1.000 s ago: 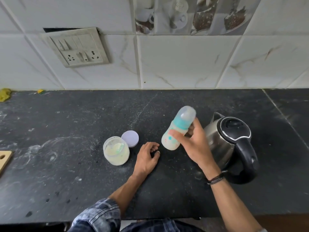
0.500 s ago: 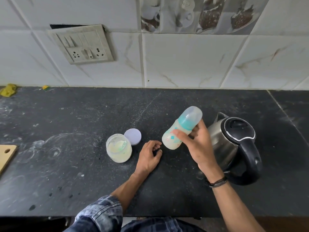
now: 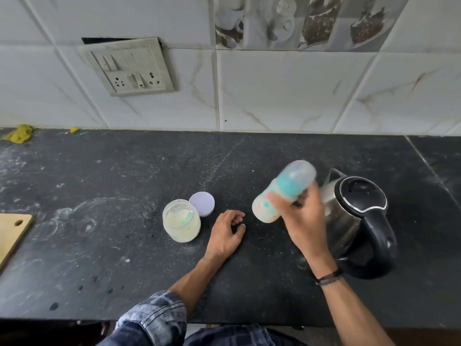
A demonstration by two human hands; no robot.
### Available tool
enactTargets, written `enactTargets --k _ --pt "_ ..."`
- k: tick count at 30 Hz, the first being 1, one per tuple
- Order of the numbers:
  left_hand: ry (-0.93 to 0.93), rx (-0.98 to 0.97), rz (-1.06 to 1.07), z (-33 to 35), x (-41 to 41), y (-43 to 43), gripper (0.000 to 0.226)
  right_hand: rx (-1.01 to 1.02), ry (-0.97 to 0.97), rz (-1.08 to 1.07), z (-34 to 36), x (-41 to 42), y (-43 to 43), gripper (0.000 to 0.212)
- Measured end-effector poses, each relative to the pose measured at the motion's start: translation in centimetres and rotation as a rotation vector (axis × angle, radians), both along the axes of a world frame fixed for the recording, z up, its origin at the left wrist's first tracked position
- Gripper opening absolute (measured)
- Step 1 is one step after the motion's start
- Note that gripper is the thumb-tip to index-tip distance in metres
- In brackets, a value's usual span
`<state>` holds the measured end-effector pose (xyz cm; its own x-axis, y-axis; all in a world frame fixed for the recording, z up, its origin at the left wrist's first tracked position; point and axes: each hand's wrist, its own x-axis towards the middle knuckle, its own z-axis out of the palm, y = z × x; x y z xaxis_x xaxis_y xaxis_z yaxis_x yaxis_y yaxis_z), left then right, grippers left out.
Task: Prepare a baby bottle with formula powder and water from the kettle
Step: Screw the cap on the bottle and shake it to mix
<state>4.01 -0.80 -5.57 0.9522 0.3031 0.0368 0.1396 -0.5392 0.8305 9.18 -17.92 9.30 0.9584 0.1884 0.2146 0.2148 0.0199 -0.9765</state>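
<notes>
Right hand (image 3: 303,221) grips tilted, blurred teal-collared milky baby bottle (image 3: 279,193) above black stone counter (image 3: 99,245), left hand (image 3: 225,233) rests loosely curled, holding nothing, steel kettle (image 3: 349,213) behind.

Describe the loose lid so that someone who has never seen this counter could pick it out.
Start at the black countertop and find the open jar of pale powder near its middle. The lid lies flat just behind the jar's right side. It is the only flat, pale lilac disc there.
</notes>
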Motion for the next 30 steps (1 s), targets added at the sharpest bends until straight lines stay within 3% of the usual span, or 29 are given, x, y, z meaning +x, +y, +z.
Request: enactTargets --k 3,6,10,13,17,20,24,28,30 --pt "-0.016 -0.004 0.019 0.3 0.4 0.3 0.025 0.119 -0.067 -0.102 0.1 0.5 -0.3 0.055" --pt "0.002 0.003 0.028 0.0 0.1 0.1 0.025 -0.058 0.019 0.050 0.4 0.5 0.1 0.061" --pt "-0.004 -0.009 0.019 0.1 0.3 0.3 0.025 0.135 -0.001 -0.050 0.3 0.5 0.3 0.050" --pt "0.016 0.005 0.019 0.3 0.2 0.1 0.027 -0.027 0.019 0.102 0.7 0.9 0.6 0.057" --pt "-0.013 0.007 0.026 0.2 0.2 0.1 0.025 0.136 -0.057 -0.072 1.0 1.4 0.5 0.050" --pt "-0.003 0.019 0.031 0.4 0.4 0.0 0.026 -0.090 -0.045 0.072 2.1 2.5 0.4 0.055" --pt "-0.011 0.010 0.018 0.3 0.2 0.1 0.026 0.111 -0.094 0.037 2.4 2.3 0.2 0.051" --pt "0.010 0.009 0.022 0.3 0.2 -0.1 0.026 -0.107 -0.032 0.142 2.2 2.4 0.7 0.059" --pt "0.014 0.002 0.007 0.1 0.0 0.0 0.025 0.014 -0.025 0.118 1.9 1.8 0.6 0.056"
